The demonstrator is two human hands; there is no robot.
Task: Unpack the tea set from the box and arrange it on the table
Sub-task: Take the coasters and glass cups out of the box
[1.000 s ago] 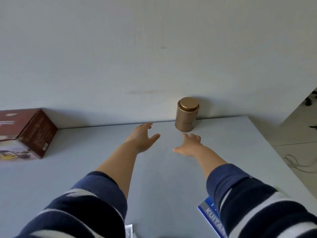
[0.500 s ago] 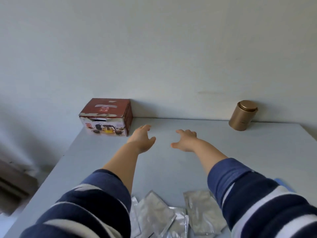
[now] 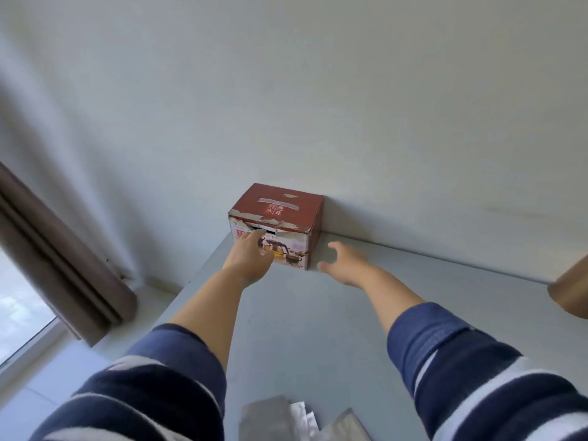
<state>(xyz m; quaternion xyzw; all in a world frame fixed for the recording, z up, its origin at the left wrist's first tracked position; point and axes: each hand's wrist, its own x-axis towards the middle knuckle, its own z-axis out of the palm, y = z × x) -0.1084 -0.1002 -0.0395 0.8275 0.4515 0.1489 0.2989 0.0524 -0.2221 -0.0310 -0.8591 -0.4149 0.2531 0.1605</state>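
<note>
Presumably stiff card with fragile contents, the box (image 3: 276, 225) at the table's (image 3: 318, 329) far left corner is best gripped by both sides; left hand (image 3: 251, 261) and right hand (image 3: 346, 262) are spread, empty.

- Left sleeve (image 3: 152, 386): soft navy knit with broad pale stripes, pushed up the forearm.
- Right sleeve (image 3: 477, 370): the same navy-and-pale striped knit, likewise pushed up.
- Left hand (image 3: 251, 259) and right hand (image 3: 346, 262): both bare.
</note>
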